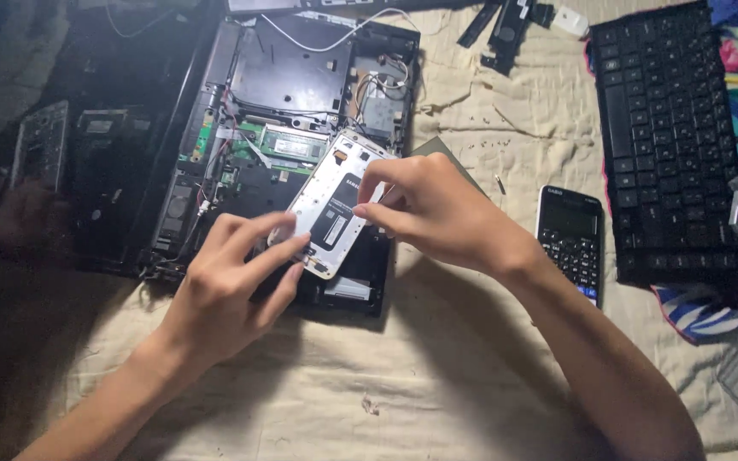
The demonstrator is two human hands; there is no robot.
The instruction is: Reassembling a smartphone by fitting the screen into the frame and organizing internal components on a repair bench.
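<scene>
A silver hard-drive caddy with a drive in it (pixel 332 205) is held tilted above an opened black laptop base (pixel 301 85). My left hand (pixel 232 282) grips the caddy's lower left end with thumb and fingers. Pinching the caddy's right edge near its upper end is my right hand (pixel 433 209). The laptop's green circuit boards (pixel 288 143) and white wires lie exposed just behind the caddy.
A black keyboard (pixel 668 137) lies at the right, with a dark calculator (pixel 570 239) beside it. Small screws (pixel 489 128) are scattered on the cream cloth (pixel 386 376). Black plastic parts (pixel 506 30) sit at the top. Dark laptop panels (pixel 70 162) lie at the left.
</scene>
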